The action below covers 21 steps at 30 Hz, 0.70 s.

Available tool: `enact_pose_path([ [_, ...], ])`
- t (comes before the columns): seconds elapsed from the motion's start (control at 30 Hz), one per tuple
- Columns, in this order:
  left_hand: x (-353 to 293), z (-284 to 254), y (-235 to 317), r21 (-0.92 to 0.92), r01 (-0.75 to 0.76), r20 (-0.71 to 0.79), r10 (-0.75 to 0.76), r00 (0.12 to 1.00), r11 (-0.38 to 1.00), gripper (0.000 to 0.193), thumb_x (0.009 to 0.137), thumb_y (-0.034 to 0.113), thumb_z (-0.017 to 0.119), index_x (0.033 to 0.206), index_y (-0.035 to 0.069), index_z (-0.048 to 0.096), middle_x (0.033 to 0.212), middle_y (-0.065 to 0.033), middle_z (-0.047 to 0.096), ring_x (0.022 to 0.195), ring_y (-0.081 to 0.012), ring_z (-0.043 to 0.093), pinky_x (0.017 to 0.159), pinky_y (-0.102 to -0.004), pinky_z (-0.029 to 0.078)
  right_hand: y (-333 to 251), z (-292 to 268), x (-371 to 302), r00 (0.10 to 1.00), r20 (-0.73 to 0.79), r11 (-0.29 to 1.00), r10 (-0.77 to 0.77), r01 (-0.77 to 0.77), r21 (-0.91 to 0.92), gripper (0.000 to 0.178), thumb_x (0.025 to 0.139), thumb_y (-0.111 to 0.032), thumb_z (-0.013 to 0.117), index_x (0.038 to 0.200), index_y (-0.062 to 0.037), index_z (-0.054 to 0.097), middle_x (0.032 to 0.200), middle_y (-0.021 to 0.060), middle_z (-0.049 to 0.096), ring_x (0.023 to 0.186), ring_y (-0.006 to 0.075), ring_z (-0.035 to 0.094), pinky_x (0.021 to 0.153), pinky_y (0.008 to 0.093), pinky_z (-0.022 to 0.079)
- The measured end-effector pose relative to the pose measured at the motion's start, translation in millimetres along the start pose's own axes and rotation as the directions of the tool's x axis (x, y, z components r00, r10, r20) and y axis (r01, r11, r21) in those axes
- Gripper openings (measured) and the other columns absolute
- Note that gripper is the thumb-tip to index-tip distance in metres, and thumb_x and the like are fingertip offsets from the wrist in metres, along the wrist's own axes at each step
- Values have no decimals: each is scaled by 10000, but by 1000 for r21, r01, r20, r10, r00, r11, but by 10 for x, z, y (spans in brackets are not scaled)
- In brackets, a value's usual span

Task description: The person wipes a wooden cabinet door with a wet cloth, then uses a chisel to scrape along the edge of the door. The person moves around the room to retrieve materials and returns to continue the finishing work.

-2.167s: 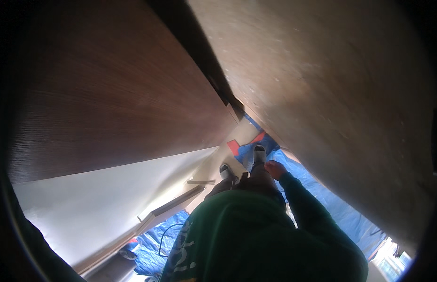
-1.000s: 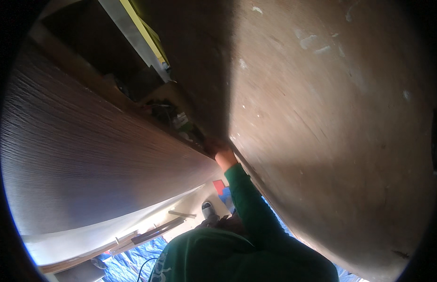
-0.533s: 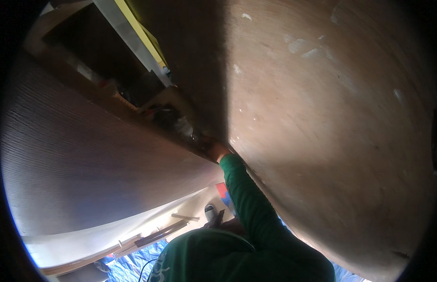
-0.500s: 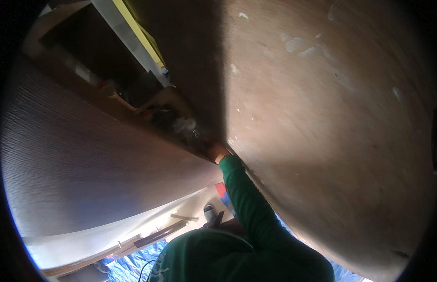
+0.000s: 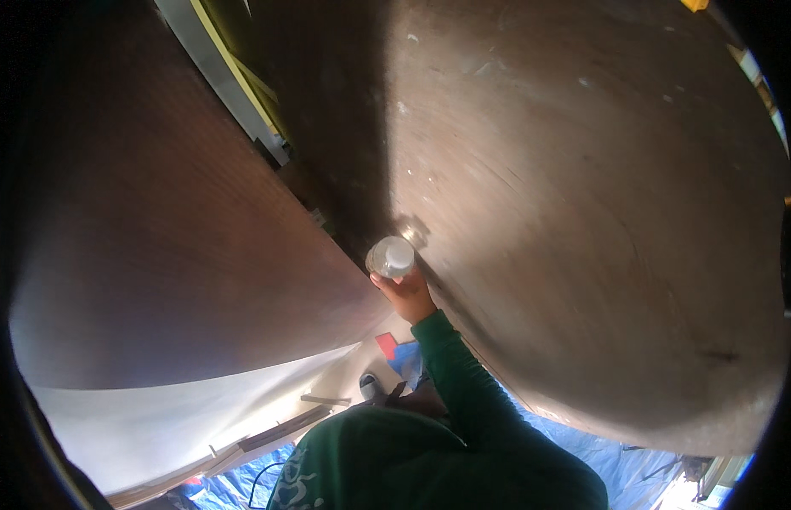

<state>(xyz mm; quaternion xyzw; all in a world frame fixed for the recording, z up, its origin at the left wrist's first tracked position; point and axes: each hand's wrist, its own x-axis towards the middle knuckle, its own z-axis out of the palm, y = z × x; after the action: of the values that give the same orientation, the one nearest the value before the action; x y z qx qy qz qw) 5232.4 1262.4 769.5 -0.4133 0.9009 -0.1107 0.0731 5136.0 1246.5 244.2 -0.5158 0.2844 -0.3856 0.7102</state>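
My right hand (image 5: 410, 297) is raised in front of the gap between two large brown wood-like panels. Its fingers wrap round a small clear container (image 5: 377, 258) with a white round cap (image 5: 399, 252), seen from above. Close beside the container, a bright patch of light falls on the right-hand panel (image 5: 565, 221). The left-hand panel (image 5: 191, 238) reaches almost to my fingertips. My left hand does not show.
A yellow-edged strip (image 5: 242, 76) stands in the dark gap at the top. Below lie blue sheeting (image 5: 582, 438), a red-and-blue item (image 5: 398, 350) and wooden strips (image 5: 285, 429). My grey shoe (image 5: 371, 388) shows on the floor.
My right hand has come out of the dark gap, with the clear container now in plain sight. The jumble of things inside the gap is now mostly hidden behind the left-hand panel.
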Motion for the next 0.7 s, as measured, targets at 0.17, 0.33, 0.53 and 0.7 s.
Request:
enact_pose_path([
  [0.17,-3,-214,185,13,3,40,-4,999,1000,670,1044,623,471,1156,17,735,904,-154,725,801,-258,673,787,-409,555,-209,-183,-855,967,32,917,-253,250,-311,611,869,-7,781,1424,-41,526,1329,93,609,1230,194,590,1055,340,474],
  [0.33,-8,-565,302,39,40,40,-42,998,998,692,1048,638,456,1137,17,747,880,-149,728,774,-251,676,771,-406,558,-556,-429,-1948,982,119,855,-146,186,-484,611,878,-80,805,1426,-63,535,1287,104,632,1226,227,604,1064,364,477],
  [0.53,197,-452,431,38,4,13,-4,1000,999,528,1053,491,499,1236,36,694,1066,-174,696,972,-268,655,889,-416,521,-743,-597,-3427,964,-238,911,120,-203,-359,674,879,-81,835,1462,-64,497,1363,91,633,1265,222,608,1103,391,477],
  [0.7,-95,-511,-97,-144,-204,-179,177,968,968,787,967,738,510,1199,27,754,1064,-209,777,1083,-292,721,1022,-443,483,-579,-79,-4194,812,-548,967,202,-254,-20,810,871,-133,861,1556,-60,435,1418,89,614,1288,195,570,1110,388,473],
])
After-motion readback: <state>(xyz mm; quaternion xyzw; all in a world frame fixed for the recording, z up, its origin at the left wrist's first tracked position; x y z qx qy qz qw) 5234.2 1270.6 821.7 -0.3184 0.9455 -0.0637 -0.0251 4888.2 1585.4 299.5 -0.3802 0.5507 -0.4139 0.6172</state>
